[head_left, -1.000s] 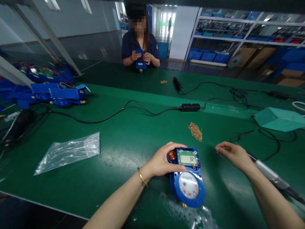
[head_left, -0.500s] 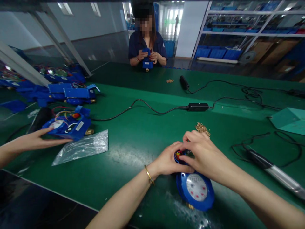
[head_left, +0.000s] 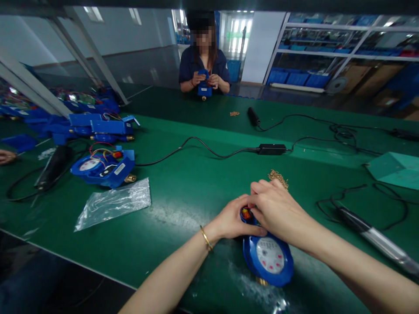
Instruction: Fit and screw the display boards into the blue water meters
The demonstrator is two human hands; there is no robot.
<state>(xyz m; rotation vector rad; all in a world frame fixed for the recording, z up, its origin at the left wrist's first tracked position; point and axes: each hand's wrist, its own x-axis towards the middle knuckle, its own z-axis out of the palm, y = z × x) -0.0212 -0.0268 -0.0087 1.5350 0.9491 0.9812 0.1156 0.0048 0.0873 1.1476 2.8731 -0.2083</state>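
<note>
A blue water meter [head_left: 268, 257] with a round white dial and a brass fitting at its near end lies on the green table in front of me. My left hand [head_left: 234, 218] is closed around the far part of its housing, thumb along the near side. Over the open compartment my right hand [head_left: 273, 207] has its fingers bent and pressed together at the far edge. What those fingertips hold, if anything, is hidden. Between my hands a red and yellow part [head_left: 246, 213] shows inside the housing. Just beyond my right hand lies a pile of small brass screws [head_left: 277, 176].
An open blue meter [head_left: 103, 168] with loose wires stands left, behind a clear plastic bag [head_left: 114, 205]. Electric screwdrivers [head_left: 373, 235] [head_left: 54, 168] lie at both sides. Cables and a black box [head_left: 271, 149] cross the table. A co-worker [head_left: 204, 65] opposite handles another meter.
At the left, another person's hand has let go of the open meter and drawn back to the edge of view. My own hands stay at the same spot on the water meter.
</note>
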